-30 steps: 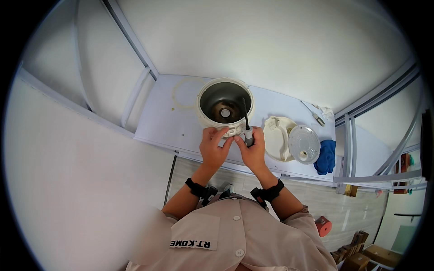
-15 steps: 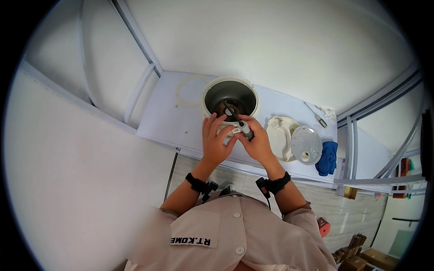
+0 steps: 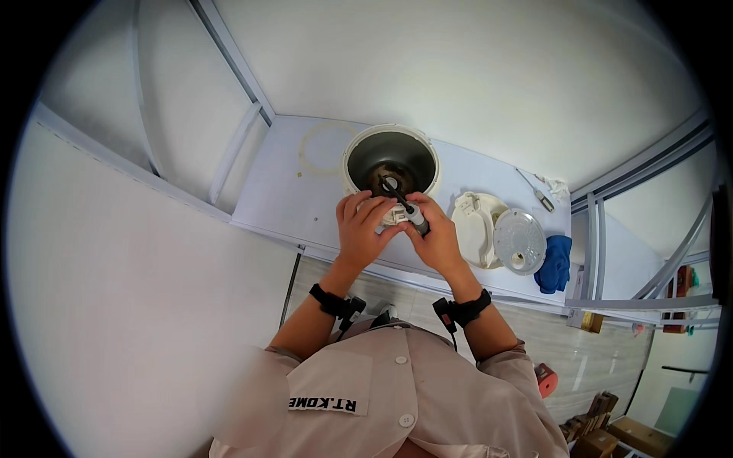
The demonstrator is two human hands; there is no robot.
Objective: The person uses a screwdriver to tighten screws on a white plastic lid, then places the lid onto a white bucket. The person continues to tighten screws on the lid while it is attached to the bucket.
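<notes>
A rice cooker body (image 3: 424,146) with a cream rim and dark grey inside stands uncovered on the table. At its bottom show brown stains and a pale round centre. My left hand (image 3: 363,231) is at the cooker's near side, fingers bent over the white latch part (image 3: 396,214) at the rim. In my right hand (image 3: 438,240), thumb and fingers close round the grey handle of a screwdriver (image 3: 414,217). Its dark shaft slants up and left across the cooker's opening. Where its tip rests I cannot make out.
Right of the cooker lies its detached cream lid (image 3: 472,229), with a round translucent inner cover (image 3: 519,242) on it. Beyond are a blue cloth (image 3: 553,264), another screwdriver (image 3: 544,200) and white crumpled paper (image 3: 558,187). A pale ring (image 3: 305,153) lies at the left of the table (image 3: 263,198).
My left hand has shifted slightly left and its fingers are bent more over the latch area. The right hand keeps hold of the screwdriver, nearly in place.
</notes>
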